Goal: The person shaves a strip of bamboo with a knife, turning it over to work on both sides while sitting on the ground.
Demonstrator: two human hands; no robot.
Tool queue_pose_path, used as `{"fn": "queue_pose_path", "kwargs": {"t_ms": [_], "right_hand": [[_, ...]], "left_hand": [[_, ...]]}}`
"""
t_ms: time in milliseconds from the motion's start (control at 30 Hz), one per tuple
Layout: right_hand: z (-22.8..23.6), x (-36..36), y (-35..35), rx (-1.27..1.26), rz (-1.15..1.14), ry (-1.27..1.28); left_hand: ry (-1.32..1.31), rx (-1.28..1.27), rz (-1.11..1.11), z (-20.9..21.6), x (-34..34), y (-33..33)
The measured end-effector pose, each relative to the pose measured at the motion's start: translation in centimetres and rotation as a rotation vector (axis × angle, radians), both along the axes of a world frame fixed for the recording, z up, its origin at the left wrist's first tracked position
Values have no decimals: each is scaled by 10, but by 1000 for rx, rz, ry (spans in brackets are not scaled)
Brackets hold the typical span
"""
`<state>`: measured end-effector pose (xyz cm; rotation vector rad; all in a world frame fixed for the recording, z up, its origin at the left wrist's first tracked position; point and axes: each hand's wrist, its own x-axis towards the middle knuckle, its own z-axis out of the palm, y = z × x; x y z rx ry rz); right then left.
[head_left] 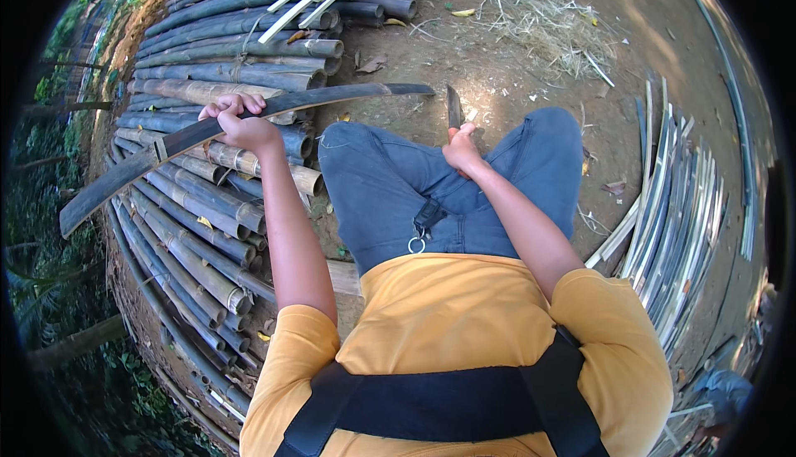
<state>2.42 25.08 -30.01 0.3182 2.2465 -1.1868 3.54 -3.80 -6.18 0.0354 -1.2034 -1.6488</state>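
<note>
The person sits on bare earth in blue jeans and a yellow shirt. The left hand (240, 125) is wrapped tight around a long, dark, flat split strip of bamboo (249, 121), lifted off the stack of dark green bamboo poles (199, 208) on the person's left; the strip runs from the lower left up to a tip ahead of the knees. The right hand (461, 152) is clenched on the handle of a short dark-bladed knife (453, 107), blade pointing up and away, above the right thigh and well apart from the strip. A heap of pale split bamboo slats (672, 200) lies on the right, and dry straw-like shavings (547, 30) are scattered ahead.

To work such a strip well, it seems wise to bring its near end across the lap, steady it against the thigh, keep the gripping hand behind the edge, and drive the blade away from the body along the grain.
</note>
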Motion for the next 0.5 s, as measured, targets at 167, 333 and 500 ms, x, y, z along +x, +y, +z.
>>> {"fn": "queue_pose_path", "kwargs": {"t_ms": [167,333,500], "right_hand": [[18,5,2,110,191,-143],[6,13,1,359,357,46],[36,2,-10,247,323,460]], "left_hand": [[23,-23,-24,-1,-2,-2],[63,-43,-60,0,-12,2],[105,-77,-93,7,-16,15]]}}
